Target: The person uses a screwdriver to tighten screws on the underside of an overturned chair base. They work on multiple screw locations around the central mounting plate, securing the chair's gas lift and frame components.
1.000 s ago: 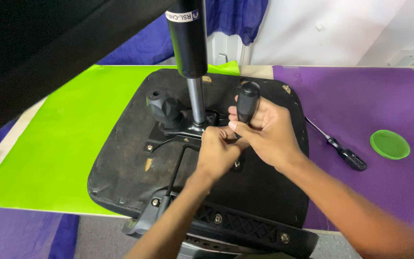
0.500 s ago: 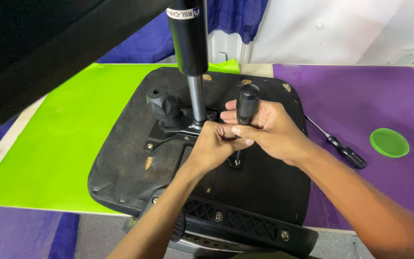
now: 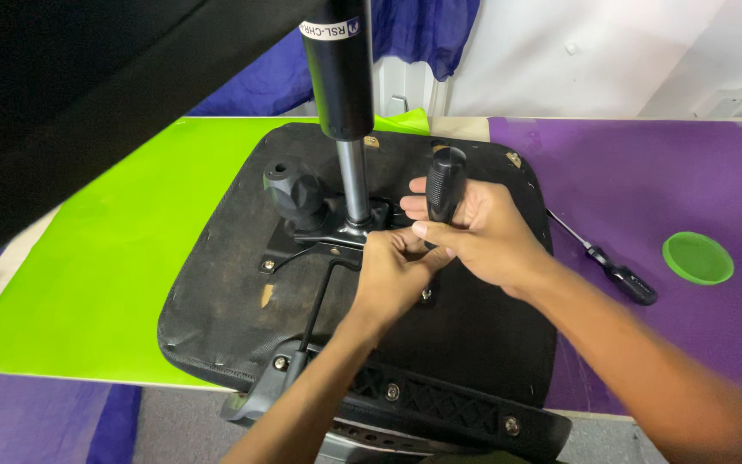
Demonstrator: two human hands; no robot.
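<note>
Seat base, black, lies upside down across the table, overlapping the lime-green sheet on my left and the purple sheet on my right. Gas cylinder rises upright from the metal mechanism plate bolted near the seat's middle; a black knob sits on the plate just left of the cylinder. A thin bent lever runs from the plate toward the seat's near edge. My right hand is wrapped closed around the black handle of a screwdriver, held upright just right of the cylinder, its tip hidden behind my fingers. My left hand is curled shut, fingertips pinching at the tool's shaft low down, touching my right hand; what it grips exactly I cannot tell. A second screwdriver lies on the purple sheet just beside the seat's right edge. A small green lid sits further right, well apart
</note>
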